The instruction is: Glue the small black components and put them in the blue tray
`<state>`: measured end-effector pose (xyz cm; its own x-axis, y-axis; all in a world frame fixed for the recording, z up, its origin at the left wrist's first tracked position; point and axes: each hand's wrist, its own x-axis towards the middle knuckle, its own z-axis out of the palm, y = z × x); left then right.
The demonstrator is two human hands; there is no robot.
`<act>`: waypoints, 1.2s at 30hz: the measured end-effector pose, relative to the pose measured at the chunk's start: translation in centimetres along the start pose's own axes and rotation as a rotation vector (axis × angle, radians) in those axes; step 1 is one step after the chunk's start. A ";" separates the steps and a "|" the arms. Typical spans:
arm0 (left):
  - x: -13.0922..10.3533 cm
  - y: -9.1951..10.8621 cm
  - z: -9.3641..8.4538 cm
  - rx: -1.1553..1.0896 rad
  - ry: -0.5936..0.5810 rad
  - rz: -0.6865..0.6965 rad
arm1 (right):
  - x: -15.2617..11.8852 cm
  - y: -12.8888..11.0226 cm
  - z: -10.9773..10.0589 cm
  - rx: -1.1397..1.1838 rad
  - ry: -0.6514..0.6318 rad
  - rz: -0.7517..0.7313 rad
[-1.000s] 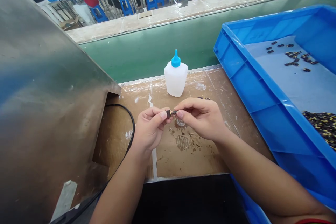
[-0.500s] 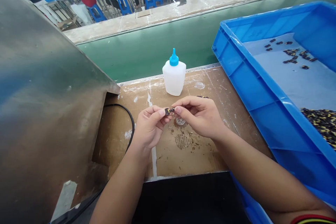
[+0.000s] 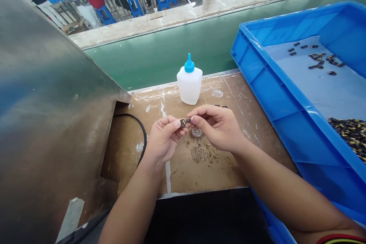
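Note:
My left hand (image 3: 165, 137) pinches a small black and yellow part (image 3: 183, 122) between thumb and fingers. Its other end is pinched by my right hand (image 3: 215, 126), so the part spans the short gap between my fingertips. Both hands are over the brown cardboard tabletop (image 3: 188, 179). Behind them stands a white squeeze bottle (image 3: 190, 85) with a blue nozzle cap. A few dark pieces (image 3: 221, 106) lie just beyond my right hand, partly hidden by it.
A large blue crate (image 3: 274, 95) on the right holds many black and yellow pieces (image 3: 350, 133). To the left rises a metal housing (image 3: 57, 103) with a black cable (image 3: 141, 129). A green belt (image 3: 160, 55) runs behind; people sit beyond.
The small part has tilted slightly between my fingertips. My two hands have otherwise stayed in nearly the same place.

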<state>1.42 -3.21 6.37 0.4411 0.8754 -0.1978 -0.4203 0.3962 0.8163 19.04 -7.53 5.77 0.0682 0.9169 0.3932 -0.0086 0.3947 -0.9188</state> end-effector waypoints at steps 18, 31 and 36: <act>0.0 0.1 0.0 0.021 -0.011 -0.022 | 0.0 0.0 -0.4 -0.007 -0.055 -0.026; 0.1 0.2 -0.2 0.045 -0.018 -0.050 | 0.2 -0.3 -0.6 0.003 -0.087 0.007; 0.2 0.2 -0.4 0.042 -0.041 -0.060 | 0.4 -0.5 -0.7 0.037 -0.120 0.032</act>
<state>1.11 -2.83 6.32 0.4968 0.8382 -0.2250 -0.3594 0.4347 0.8257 19.73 -7.46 6.37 -0.0526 0.9288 0.3667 -0.0462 0.3646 -0.9300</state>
